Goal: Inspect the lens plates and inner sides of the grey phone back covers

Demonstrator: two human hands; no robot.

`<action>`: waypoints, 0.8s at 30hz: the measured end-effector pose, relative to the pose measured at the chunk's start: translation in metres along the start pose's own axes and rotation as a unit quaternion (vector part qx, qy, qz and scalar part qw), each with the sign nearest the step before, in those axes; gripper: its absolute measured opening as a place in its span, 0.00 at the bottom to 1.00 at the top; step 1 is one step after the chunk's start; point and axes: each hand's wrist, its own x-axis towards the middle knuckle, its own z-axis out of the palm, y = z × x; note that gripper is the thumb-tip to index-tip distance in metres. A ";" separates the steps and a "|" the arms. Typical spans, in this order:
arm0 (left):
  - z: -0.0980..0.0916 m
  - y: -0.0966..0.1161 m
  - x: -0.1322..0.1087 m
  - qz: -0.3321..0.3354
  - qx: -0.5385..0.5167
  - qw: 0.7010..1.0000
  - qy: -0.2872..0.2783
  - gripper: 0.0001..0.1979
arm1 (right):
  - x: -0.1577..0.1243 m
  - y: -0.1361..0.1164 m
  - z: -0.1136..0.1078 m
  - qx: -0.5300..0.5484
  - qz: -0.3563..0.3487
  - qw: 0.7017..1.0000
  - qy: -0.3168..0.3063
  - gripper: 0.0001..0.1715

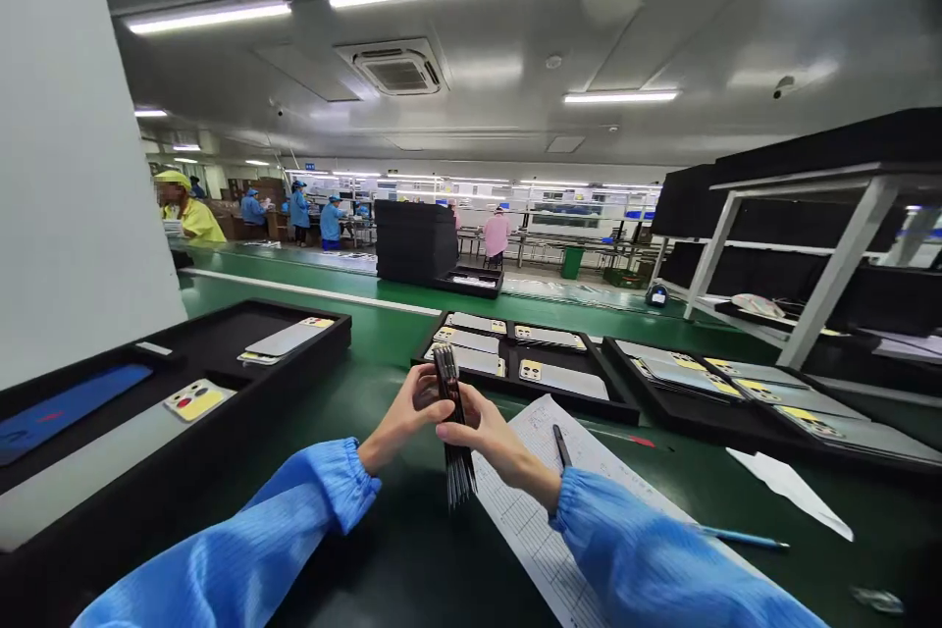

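Note:
Both my hands hold a stack of several thin dark phone back covers on edge above the green table. My left hand grips the stack's left side, fingers curled round it. My right hand pinches the right side with thumb and fingers. Under my right wrist lies a printed paper form with a black pen on it. Blue sleeves cover both my forearms.
Black foam trays with phone back covers stand ahead, at the right and at the left. A blue pen and a white paper scrap lie at right. A metal rack stands far right. Workers stand at distant benches.

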 end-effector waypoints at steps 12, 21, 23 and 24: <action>0.004 -0.004 -0.011 -0.006 -0.019 0.999 -0.025 0.36 | -0.029 0.024 0.014 0.112 0.012 0.991 0.069 0.32; 0.000 -0.012 -0.006 -0.029 0.015 0.999 0.038 0.38 | -0.030 0.027 0.016 0.135 0.032 0.987 0.082 0.25; -0.005 -0.013 -0.004 -0.031 0.015 0.997 0.062 0.34 | -0.030 0.028 0.016 0.131 0.038 0.988 0.078 0.23; -0.007 -0.013 -0.004 -0.035 0.013 0.997 0.071 0.32 | -0.030 0.028 0.017 0.128 0.040 0.988 0.075 0.23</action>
